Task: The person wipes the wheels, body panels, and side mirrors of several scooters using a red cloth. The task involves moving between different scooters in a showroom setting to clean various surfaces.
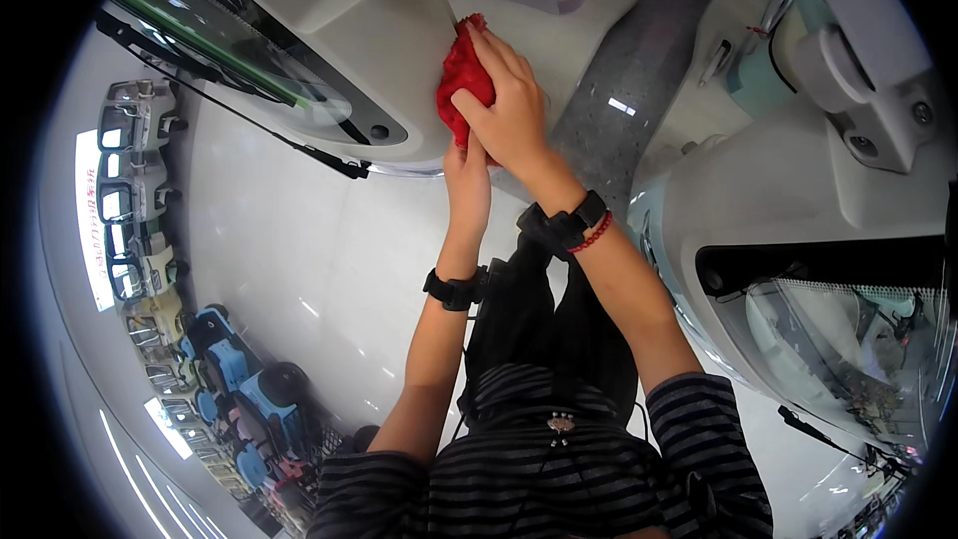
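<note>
A bunched red cloth is held between my two hands beside the corner of a cream vehicle body. My right hand lies over the cloth's right side, with the thumb bent across it. From below, my left hand grips the cloth's lower end; its fingertips are mostly hidden behind the cloth and the right hand. Whether the cloth touches the body panel is hard to tell.
A windscreen with a wiper arm is at left. Close on my right stands a second light-coloured vehicle. Between them runs a grey floor strip. Small vehicles and blue-seated scooters line the far left.
</note>
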